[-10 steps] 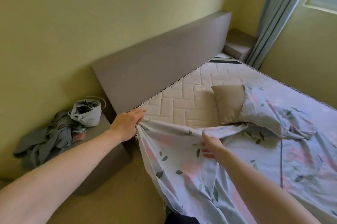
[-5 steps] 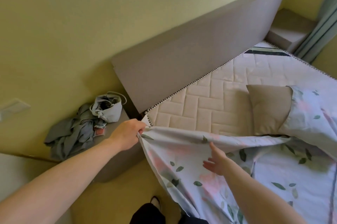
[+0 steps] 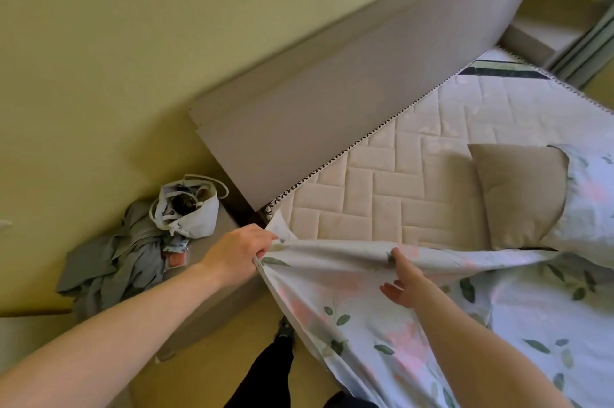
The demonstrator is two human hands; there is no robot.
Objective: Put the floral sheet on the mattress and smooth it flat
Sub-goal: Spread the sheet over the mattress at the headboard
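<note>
Left hand: the left hand [image 3: 238,253] is curled tight round the corner of the floral sheet [image 3: 349,314], bunching the cloth in its fist just off the near corner of the mattress [image 3: 382,201]
Right hand: the right hand [image 3: 403,281] lies on the sheet's top edge with the fingers fairly straight, fingertips [image 3: 395,254] touching the fold; it pinches nothing that I can see
Floral sheet: white with pink blooms and green leaves, stretched between the two hands along its top edge, covering the near part of the bed and hanging over the side toward the floor; it is rumpled, not flat
Mattress: quilted cream top, bare from the sheet's edge up to the headboard [image 3: 332,108], with a black and white trim along its border
Pillow: a tan pillow [image 3: 518,194] lies on the bare mattress, its right side tucked under a bunched part of the sheet
Headboard: grey, flat against the yellow-green wall [image 3: 133,42]
Side table: a low grey table [image 3: 212,241] left of the bed carries a white bag [image 3: 189,211] and a heap of grey cloth [image 3: 109,261] that spills off its edge
Below: a dark trouser leg [image 3: 265,374] and a shoe show by the side of the bed
</note>
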